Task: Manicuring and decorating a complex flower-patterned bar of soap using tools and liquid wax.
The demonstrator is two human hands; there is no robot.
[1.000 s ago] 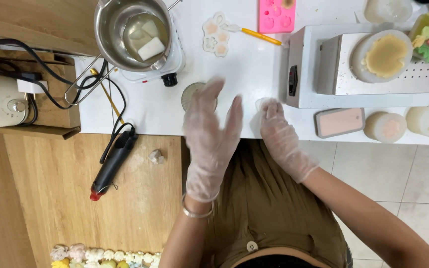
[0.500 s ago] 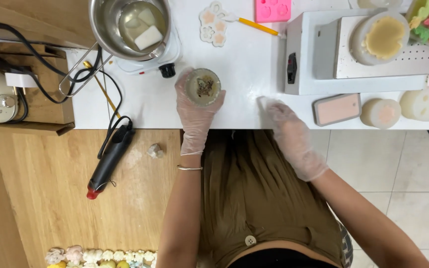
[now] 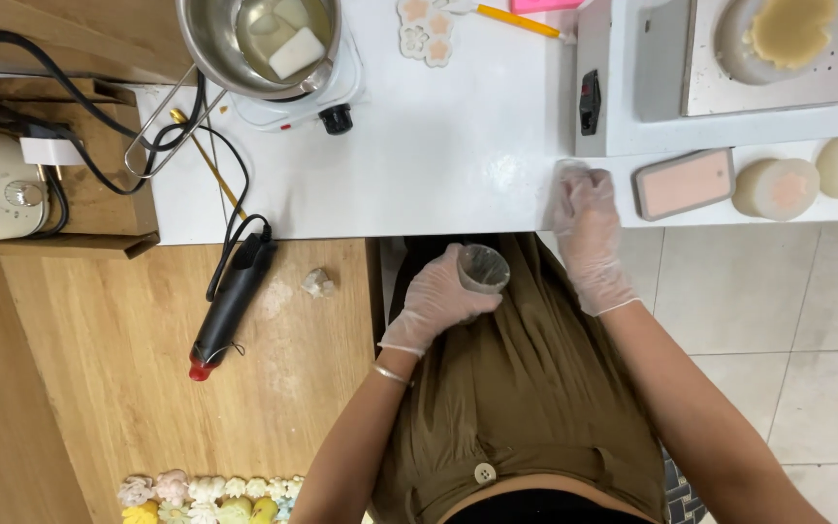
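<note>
Comparison with the frame half a second earlier: I noted the left hand had come off the white table and dropped below its front edge, over the olive skirt. Its gloved fingers were curled closed around a small clear glass jar, mouth facing up toward the camera; earlier that jar was held up over the tabletop near the black knob of the hotplate. Right hand remained at the table's front edge, fingers bent loosely and pressing the surface, holding nothing, just beside the pink phone. Metal pot with wax blocks, black heat gun on the wooden floor, and the round cream candle sat where I logged them before.
</note>
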